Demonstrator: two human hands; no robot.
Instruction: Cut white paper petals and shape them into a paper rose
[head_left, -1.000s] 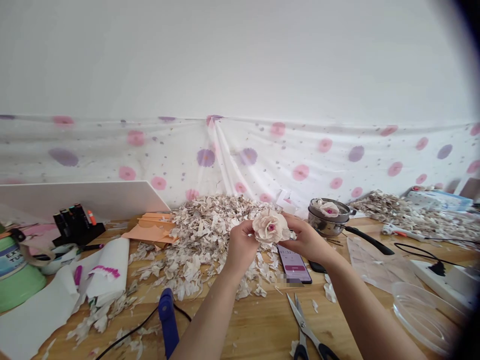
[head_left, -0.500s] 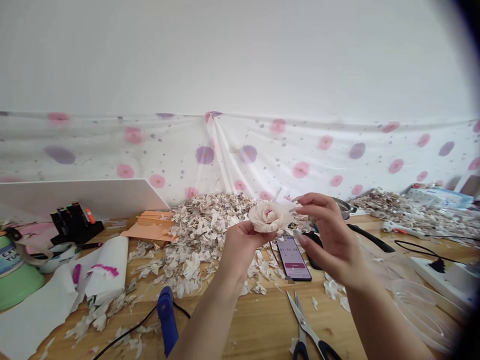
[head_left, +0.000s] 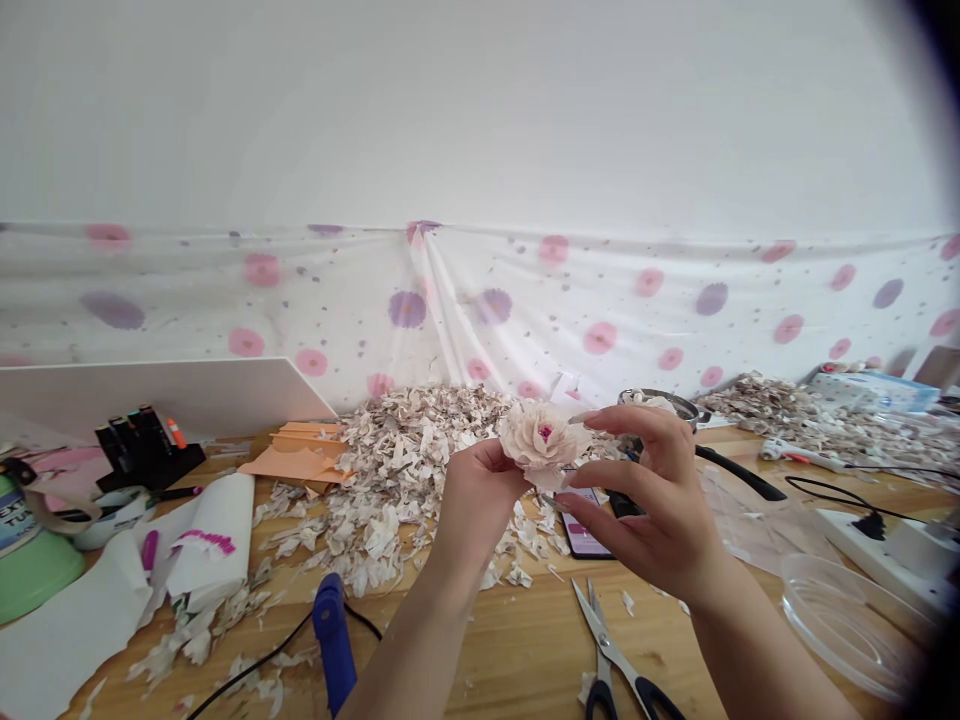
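The pale, layered-petal flower (head_left: 540, 440) sits in the bare left hand (head_left: 480, 495), the bare right hand (head_left: 667, 490) just beside it, the mound of thin off-white scraps (head_left: 401, 450) behind; partly under the right hand's outline, the flat rectangular phone (head_left: 585, 543) lies on the brown wooden table (head_left: 517, 660), black-handled metal scissors (head_left: 603, 645) before it; behind the right hand, the black-handled round metal pan (head_left: 742, 474); farther right, the clear round plastic dish (head_left: 847, 650) before the white plastic power strip (head_left: 836, 538); at far left, the white paper roll (head_left: 217, 550) before the black marker stand (head_left: 154, 468).
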